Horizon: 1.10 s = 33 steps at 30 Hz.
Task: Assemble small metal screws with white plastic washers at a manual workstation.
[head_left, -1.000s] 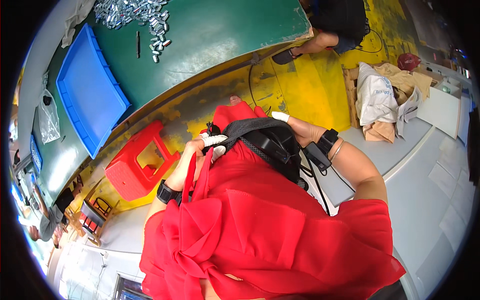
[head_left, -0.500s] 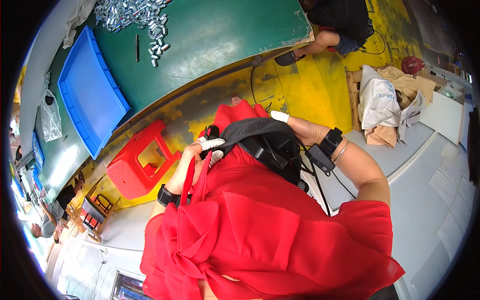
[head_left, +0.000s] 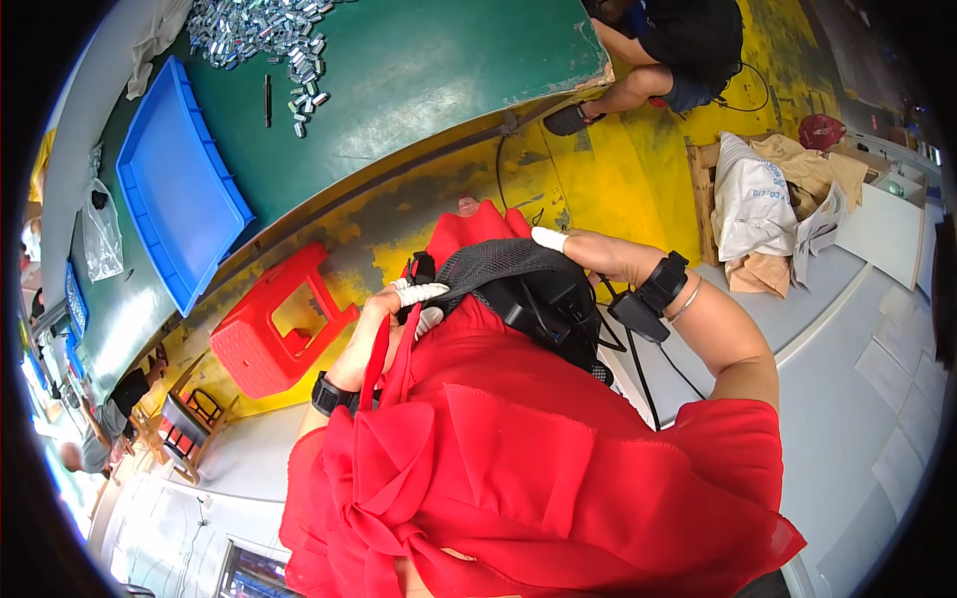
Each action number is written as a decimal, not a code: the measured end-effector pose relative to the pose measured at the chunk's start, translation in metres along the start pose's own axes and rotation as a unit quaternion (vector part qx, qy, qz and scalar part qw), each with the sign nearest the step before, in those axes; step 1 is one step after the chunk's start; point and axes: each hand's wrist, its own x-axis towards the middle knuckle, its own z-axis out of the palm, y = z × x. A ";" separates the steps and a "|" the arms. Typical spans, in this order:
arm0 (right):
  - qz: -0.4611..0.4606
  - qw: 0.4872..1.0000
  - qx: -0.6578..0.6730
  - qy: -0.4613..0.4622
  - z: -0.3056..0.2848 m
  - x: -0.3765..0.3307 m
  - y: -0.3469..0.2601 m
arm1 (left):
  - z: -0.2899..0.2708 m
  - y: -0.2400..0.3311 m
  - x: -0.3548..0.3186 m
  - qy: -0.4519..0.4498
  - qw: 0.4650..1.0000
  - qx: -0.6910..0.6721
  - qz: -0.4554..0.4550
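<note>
A black mesh pouch [head_left: 488,264] lies across my lap over red cloth. Its left edge is pinched in my left hand [head_left: 391,307], which wears white finger covers and is closed. At the pouch's right end, my right hand [head_left: 608,257] grips it with the white-covered thumb on top; the other fingers are hidden. A black boxy device [head_left: 543,311] sits at the pouch, with black cables [head_left: 638,374] trailing down on the right. Each wrist carries a black strap; the right one [head_left: 643,299] holds a small black box.
Beyond my lap runs a green table [head_left: 419,90] with a blue tray [head_left: 179,189], a heap of small metal pieces [head_left: 264,30] and a dark thin rod [head_left: 267,100]. Left stands a red plastic stool [head_left: 264,344]. A person [head_left: 688,50] sits far right, near a white sack [head_left: 753,199].
My right thumb has shifted slightly left along the pouch's edge. My left hand keeps its grip. The seated person's arm has come into sight at the table's corner.
</note>
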 end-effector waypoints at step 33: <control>-0.034 0.985 -0.165 0.029 -0.007 0.002 -0.018 | 0.000 0.007 -0.021 0.005 1.000 0.026 -0.013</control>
